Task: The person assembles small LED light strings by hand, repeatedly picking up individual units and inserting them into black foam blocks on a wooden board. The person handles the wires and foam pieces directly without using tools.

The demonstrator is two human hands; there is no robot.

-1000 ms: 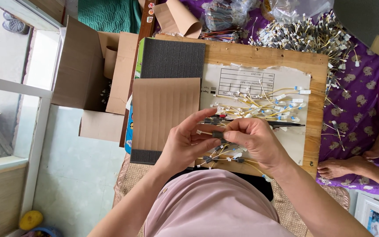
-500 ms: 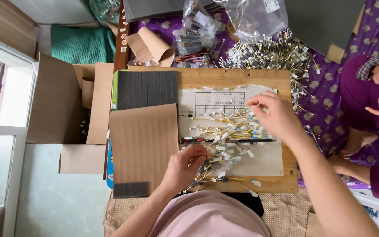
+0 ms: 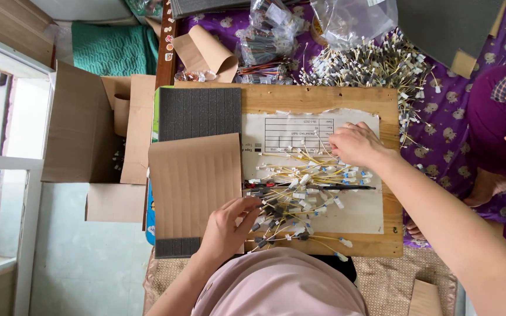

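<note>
Left hand (image 3: pixel 226 225) is pinching wire leads (image 3: pixel 300 196) in a tangled heap; right hand (image 3: pixel 355 143) is curling onto others. Tangles are risking snagged, dislodged connectors.

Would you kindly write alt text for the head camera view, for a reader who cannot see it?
Seen from above, a person's left hand and right hand reach into a pile of yellow wires with small white and black connectors, spread on a paper sheet on a wooden board. Beside it lie a cardboard sheet over dark foam and an open cardboard box.
</note>
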